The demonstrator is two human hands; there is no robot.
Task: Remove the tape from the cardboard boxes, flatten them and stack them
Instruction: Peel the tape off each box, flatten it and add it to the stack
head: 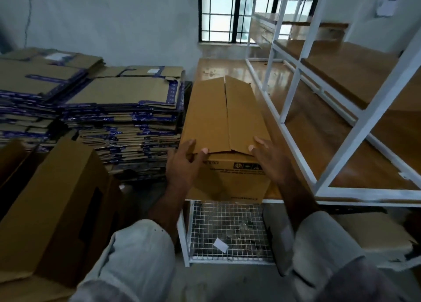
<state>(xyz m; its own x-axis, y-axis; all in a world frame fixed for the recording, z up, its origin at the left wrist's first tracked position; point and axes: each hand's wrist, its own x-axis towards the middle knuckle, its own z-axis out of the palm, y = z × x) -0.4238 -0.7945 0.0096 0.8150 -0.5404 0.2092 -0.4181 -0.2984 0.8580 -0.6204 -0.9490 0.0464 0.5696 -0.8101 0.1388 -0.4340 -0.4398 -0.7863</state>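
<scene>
A brown cardboard box (224, 117) lies lengthwise on the wooden shelf top (303, 128), with its two top flaps closed and a slit between them. No tape shows on its top. My left hand (184, 162) grips the near left corner, thumb over the flap edge. My right hand (271, 157) holds the near right corner, fingertips on the right flap. Stacks of flattened boxes (123, 121) with blue tape stand to the left.
Another brown box (57, 201) leans at the lower left. A white metal rack (341, 110) rises over the shelf on the right. Below the shelf's front edge is a wire mesh bin (227, 231). A barred window (218, 12) is in the far wall.
</scene>
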